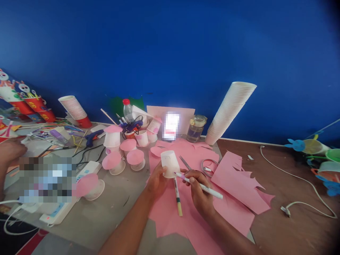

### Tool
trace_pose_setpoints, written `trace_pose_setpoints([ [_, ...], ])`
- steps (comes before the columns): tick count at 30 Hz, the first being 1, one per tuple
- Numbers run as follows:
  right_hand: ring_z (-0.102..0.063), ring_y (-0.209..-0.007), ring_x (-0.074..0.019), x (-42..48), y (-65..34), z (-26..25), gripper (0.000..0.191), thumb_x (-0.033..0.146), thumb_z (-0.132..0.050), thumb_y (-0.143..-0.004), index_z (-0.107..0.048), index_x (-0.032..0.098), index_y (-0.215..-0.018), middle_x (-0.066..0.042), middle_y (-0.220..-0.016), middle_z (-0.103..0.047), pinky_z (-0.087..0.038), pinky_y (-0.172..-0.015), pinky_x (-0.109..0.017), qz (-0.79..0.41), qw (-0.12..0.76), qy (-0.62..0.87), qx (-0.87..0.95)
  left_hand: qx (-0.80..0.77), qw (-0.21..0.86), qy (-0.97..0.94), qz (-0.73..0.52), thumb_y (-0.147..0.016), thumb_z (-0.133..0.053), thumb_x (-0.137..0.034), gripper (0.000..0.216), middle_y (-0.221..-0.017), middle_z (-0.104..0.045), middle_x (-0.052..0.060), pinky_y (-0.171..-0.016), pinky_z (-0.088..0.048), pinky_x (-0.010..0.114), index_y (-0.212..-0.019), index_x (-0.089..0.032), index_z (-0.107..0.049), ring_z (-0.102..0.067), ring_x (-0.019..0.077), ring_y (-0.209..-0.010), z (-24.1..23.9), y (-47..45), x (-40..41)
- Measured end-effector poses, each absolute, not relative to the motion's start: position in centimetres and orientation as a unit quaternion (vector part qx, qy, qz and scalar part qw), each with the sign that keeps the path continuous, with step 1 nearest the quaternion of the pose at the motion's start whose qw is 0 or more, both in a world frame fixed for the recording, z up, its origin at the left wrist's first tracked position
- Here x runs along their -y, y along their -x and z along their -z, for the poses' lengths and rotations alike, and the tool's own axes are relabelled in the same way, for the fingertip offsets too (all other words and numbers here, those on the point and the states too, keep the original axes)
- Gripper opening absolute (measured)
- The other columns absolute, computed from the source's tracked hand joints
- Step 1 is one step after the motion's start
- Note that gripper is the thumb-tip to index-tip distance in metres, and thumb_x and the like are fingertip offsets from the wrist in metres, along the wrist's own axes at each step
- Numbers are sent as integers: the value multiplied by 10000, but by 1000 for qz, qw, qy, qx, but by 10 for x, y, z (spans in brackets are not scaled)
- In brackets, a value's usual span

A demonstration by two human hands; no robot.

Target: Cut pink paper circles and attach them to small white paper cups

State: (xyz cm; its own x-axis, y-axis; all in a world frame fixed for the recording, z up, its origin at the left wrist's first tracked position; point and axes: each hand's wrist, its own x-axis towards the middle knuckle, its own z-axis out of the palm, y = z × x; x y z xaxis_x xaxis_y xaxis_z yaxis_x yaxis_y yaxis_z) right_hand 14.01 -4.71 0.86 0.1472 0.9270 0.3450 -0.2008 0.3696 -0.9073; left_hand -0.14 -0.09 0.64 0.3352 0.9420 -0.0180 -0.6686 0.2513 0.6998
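Observation:
My left hand [156, 182] is wrapped around a white paper cup [170, 161], its wide rim facing down toward me and its narrower base up. In my right hand [198, 193] is a white marker [209, 189] with a purple tip, the tip close to the cup's lower right edge; whether it touches I cannot tell. Below the cup lies a capped marker [177, 196] on cut pink paper [170, 221]. Scissors [185, 162] lie just behind my right hand, mostly on the paper, their handle rings partly hidden.
Several cups with pink discs [111, 160] stand left. A tall leaning stack of white cups [230, 113], a glass jar [196, 128] and a lit phone screen [171, 125] stand at the back. A power strip [57, 209] lies left, near another person's hand [12, 152].

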Motion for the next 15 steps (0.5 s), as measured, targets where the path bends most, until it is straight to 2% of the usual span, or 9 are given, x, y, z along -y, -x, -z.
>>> trace_pose_setpoints([
  [6, -602, -917, -231, 46, -140, -7, 143, 311, -538, -877, -643, 238, -814, 7, -623, -488, -459, -696, -317, -445, 673, 353, 475, -229, 757, -298, -535, -742, -616, -281, 508, -912, -668, 89, -751, -443, 352, -1221, -138, -529, -613, 241, -835, -4, 2, 0],
  [10, -564, -688, -156, 45, -142, -7, 162, 342, -538, -874, -638, 223, -829, -6, -708, -562, -460, -628, -298, -429, 683, 378, 454, -232, 763, -269, -540, -734, -623, -276, 523, -946, -671, 82, -806, -442, 354, -1232, -149, -526, -609, 242, -898, -3, 3, -1],
  [15, -560, -679, -151, 44, -143, -8, 159, 338, -530, -880, -633, 224, -839, -12, -732, -592, -453, -609, -285, -425, 674, 398, 454, -220, 779, -242, -536, -738, -621, -293, 515, -987, -676, 106, -888, -422, 398, -1219, -129, -541, -596, 275, -988, -3, 4, -1],
])
